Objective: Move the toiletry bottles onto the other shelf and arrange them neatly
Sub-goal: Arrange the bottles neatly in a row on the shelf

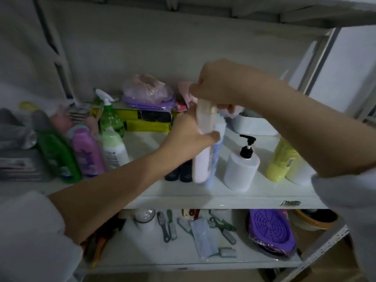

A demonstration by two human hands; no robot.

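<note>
On the white middle shelf (183, 200) stand several toiletry bottles. At its centre a tall pale pink bottle (201, 163) and a blue-white bottle (215, 157) stand side by side. My left hand (187, 137) wraps around their middles. My right hand (213, 86) is closed over the pink bottle's cream top. Two small black bottles (180, 173) stand just left of them, a white pump bottle (241, 169) just right. Further left are a green bottle (57, 153), a purple bottle (85, 153) and a white-green bottle (114, 149). Yellow bottles (281, 159) stand at the right.
A green spray bottle (108, 117), yellow-black packs (148, 121), a plastic bag (148, 90) and a white tub (254, 123) fill the shelf's back. The lower shelf (162, 263) holds brushes, clips, a purple strainer (270, 231) and bowls. A metal upright (319, 58) frames the right side.
</note>
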